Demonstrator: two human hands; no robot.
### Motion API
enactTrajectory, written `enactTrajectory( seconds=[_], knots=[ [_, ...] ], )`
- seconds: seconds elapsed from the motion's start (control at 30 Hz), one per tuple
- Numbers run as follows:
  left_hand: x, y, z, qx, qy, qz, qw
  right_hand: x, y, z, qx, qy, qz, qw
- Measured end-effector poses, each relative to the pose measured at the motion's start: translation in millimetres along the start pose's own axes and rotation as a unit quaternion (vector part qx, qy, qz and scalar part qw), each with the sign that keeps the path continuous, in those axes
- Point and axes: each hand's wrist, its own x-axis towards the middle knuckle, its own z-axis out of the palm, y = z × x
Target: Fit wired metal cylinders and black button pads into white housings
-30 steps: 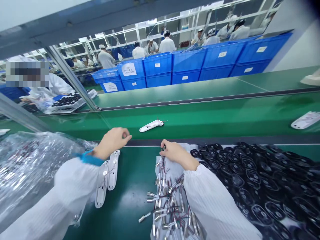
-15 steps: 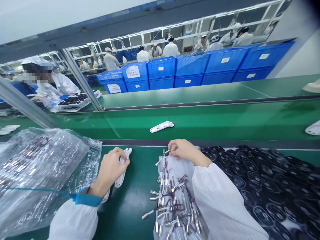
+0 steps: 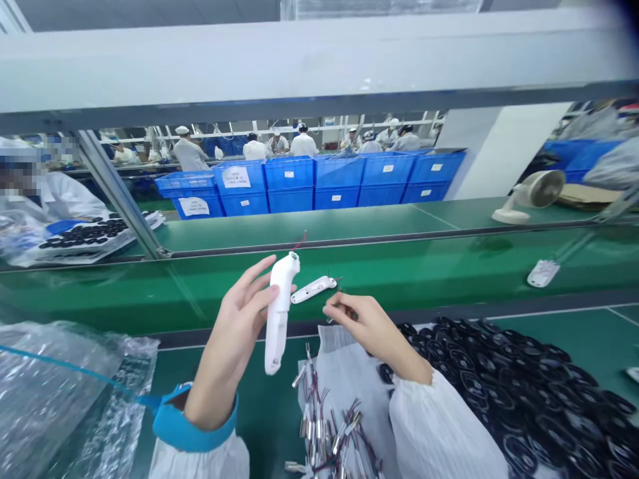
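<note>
My left hand (image 3: 244, 306) holds a white plastic handle housing (image 3: 280, 309) upright, thumb on its near face, with a thin red wire rising from its top end. My right hand (image 3: 367, 326) is to its right, fingertips pinched on a small part that I can barely make out. Beyond the hands, another white housing (image 3: 314, 290) with wires lies on the green belt (image 3: 399, 273). Below my right hand, several small silver metal parts with red and black wires (image 3: 334, 432) rest on a pale sheet (image 3: 349, 372).
Many black ring-shaped parts (image 3: 499, 386) cover the bench at right. A clear plastic bag (image 3: 64, 392) lies at left. Across the belt are a fan (image 3: 542, 189), blue bins (image 3: 289, 183) and a person (image 3: 54, 193). A metal post (image 3: 112, 193) stands at left.
My left hand has lifted a white housing off the bench and turned it upright. My right hand has moved away from the wired parts, its fingers still pinched. The view has swung right and up.
</note>
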Motion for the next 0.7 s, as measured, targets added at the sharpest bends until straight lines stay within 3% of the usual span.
enactTrajectory(
  seconds=[0.13, 0.23, 0.43, 0.7],
  knots=[
    [3.4, 2.1, 4.0, -0.048, -0.093, -0.025, 0.994, -9.5, -19.8, -20.0, 0.061, 0.099, -0.071, 0.991],
    [3.8, -1.0, 5.2, -0.035, -0.12, -0.028, 0.992, -17.8, -33.3, -27.7, 0.052, 0.134, -0.092, 0.985],
    [1.2, -7.1, 14.2, -0.044, -0.18, -0.033, 0.982, -32.3, -61.1, -32.5, 0.072, 0.086, -0.037, 0.993],
    [-1.3, -10.2, 21.6, -0.023, -0.229, 0.004, 0.973, -39.2, -65.5, -44.3, 0.02, 0.074, -0.064, 0.995]
  ],
)
